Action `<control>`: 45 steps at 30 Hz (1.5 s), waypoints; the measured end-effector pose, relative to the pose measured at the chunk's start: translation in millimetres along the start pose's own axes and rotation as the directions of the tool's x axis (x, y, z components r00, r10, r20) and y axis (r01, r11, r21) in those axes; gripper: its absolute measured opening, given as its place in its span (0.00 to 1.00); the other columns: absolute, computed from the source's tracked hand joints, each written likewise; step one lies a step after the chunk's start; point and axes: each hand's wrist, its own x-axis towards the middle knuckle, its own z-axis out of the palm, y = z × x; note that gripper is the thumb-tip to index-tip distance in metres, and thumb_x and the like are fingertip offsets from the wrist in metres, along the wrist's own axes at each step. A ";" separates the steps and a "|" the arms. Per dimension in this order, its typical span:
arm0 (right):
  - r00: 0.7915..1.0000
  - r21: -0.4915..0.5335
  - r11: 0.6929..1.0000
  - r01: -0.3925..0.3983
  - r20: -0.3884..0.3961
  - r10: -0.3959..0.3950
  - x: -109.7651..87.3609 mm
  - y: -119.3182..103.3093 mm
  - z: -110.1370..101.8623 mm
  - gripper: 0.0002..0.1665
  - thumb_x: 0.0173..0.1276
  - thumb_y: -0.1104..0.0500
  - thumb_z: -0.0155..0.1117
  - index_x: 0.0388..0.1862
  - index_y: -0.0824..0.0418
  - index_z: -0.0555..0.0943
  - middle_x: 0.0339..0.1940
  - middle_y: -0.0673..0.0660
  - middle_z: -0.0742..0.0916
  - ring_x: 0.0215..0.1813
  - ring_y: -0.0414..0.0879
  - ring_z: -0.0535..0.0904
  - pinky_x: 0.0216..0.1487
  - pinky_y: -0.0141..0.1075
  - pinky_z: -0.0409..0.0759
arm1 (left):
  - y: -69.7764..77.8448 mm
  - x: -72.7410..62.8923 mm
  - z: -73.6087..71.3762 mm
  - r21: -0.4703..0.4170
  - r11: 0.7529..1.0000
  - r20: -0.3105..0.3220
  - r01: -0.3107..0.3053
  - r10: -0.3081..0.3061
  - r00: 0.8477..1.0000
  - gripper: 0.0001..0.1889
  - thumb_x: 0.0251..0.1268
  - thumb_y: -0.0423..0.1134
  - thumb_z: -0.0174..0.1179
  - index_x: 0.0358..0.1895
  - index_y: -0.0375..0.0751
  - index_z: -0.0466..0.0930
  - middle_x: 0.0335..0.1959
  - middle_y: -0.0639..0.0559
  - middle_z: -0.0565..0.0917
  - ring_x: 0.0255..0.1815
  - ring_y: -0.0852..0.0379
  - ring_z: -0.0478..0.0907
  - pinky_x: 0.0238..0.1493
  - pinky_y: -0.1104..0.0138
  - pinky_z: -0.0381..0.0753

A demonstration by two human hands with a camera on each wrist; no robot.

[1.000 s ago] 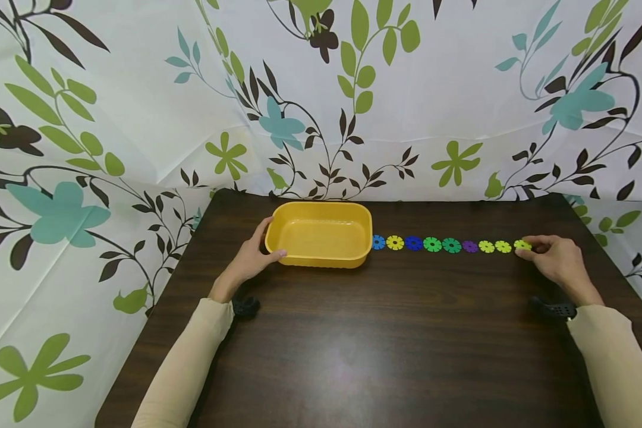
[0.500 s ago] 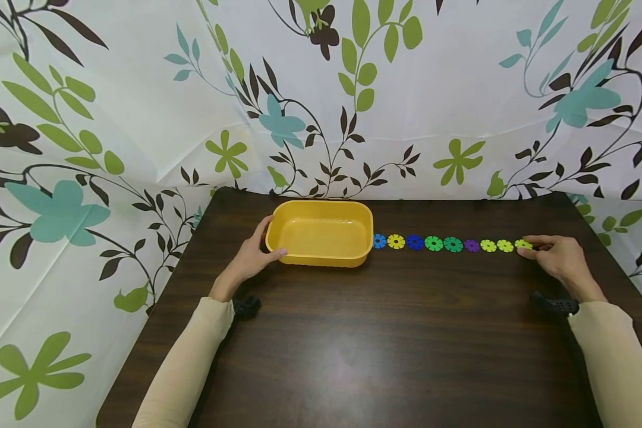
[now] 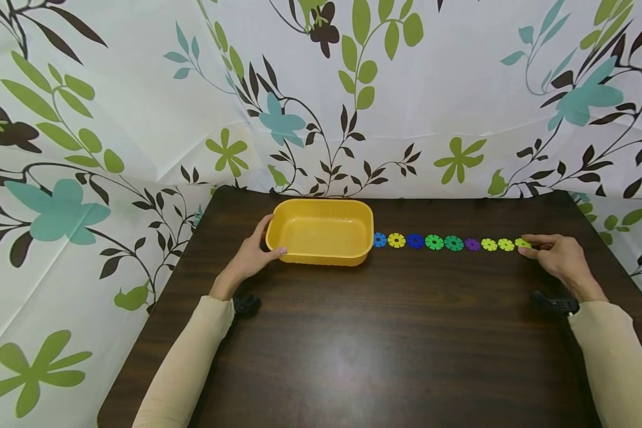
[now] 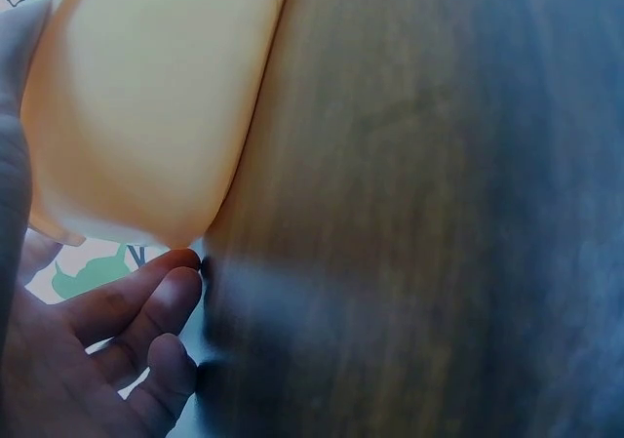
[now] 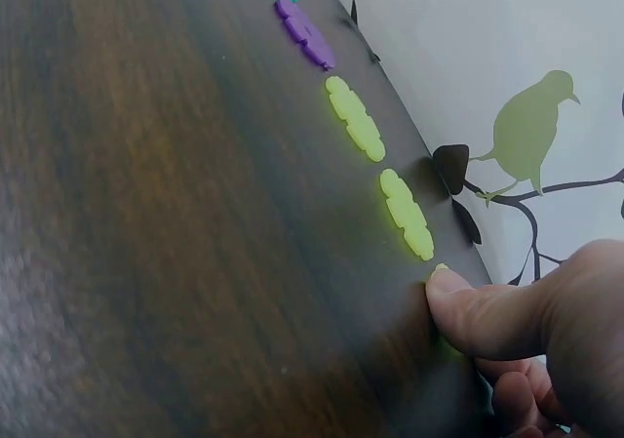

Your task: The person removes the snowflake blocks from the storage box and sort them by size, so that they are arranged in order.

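Note:
My left hand (image 3: 248, 255) holds the left end of a yellow plastic tray (image 3: 321, 259), thumb on its near side. In the left wrist view, several fingertips (image 4: 180, 287) lie against the tray's end (image 4: 146, 116). A row of flower-shaped plastic discs runs right from the tray: light blue (image 3: 379, 240), yellow, dark blue (image 3: 415, 241), greens, purple (image 3: 472, 244) and yellow-green (image 3: 506, 244). At the row's right end my right hand (image 3: 559, 261) pinches a yellow-green disc (image 3: 522, 242). The right wrist view shows the thumb (image 5: 478, 311) largely covering that disc.
The dark wood table (image 3: 385, 333) stretches toward me in front of the row. Behind it hangs a white cloth (image 3: 310, 160) printed with leaves and flowers. Each wrist wears a black strap (image 3: 556, 304).
Both hands keep their places at the tray and the last disc. The head view has shifted very slightly; no object has clearly moved.

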 end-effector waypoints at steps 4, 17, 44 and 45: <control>1.000 -0.004 1.000 0.009 -0.011 -0.009 -0.4 0.5 0.0 0.33 0.85 0.49 0.62 0.75 0.73 0.76 0.72 0.84 0.74 0.64 0.75 0.70 0.48 0.54 0.72 | 1.7 -0.8 0.6 0.005 1.000 0.000 -0.001 0.001 1.000 0.60 0.64 0.72 0.71 0.91 0.63 0.44 0.84 0.31 0.66 0.78 0.31 0.70 0.80 0.28 0.66; 1.000 0.022 1.000 0.018 -0.024 -0.017 0.5 4.6 2.0 0.37 0.83 0.47 0.65 0.78 0.72 0.74 0.71 0.81 0.76 0.61 0.69 0.73 0.51 0.52 0.76 | 1.9 -0.6 0.9 0.004 1.000 0.000 0.018 -0.018 1.000 0.59 0.64 0.70 0.72 0.90 0.64 0.44 0.84 0.33 0.67 0.77 0.33 0.71 0.81 0.30 0.66; 0.885 0.064 0.930 0.361 -0.339 -0.320 -19.2 -74.4 32.5 0.20 0.82 0.57 0.66 0.64 0.68 0.86 0.41 0.42 0.88 0.41 0.24 0.74 0.38 0.17 0.68 | 8.1 -1.6 -5.5 0.052 0.997 0.023 -0.053 0.051 0.998 0.49 0.80 0.73 0.51 0.91 0.50 0.45 0.81 0.31 0.73 0.80 0.32 0.72 0.81 0.31 0.68; 0.879 0.046 0.926 0.374 -0.335 -0.338 -18.6 -77.9 34.9 0.20 0.82 0.57 0.66 0.64 0.69 0.85 0.44 0.51 0.90 0.43 0.29 0.77 0.40 0.18 0.68 | 7.6 -1.5 -7.7 0.064 0.996 0.022 -0.061 0.060 0.998 0.47 0.81 0.71 0.51 0.90 0.50 0.47 0.80 0.32 0.73 0.80 0.32 0.72 0.81 0.31 0.68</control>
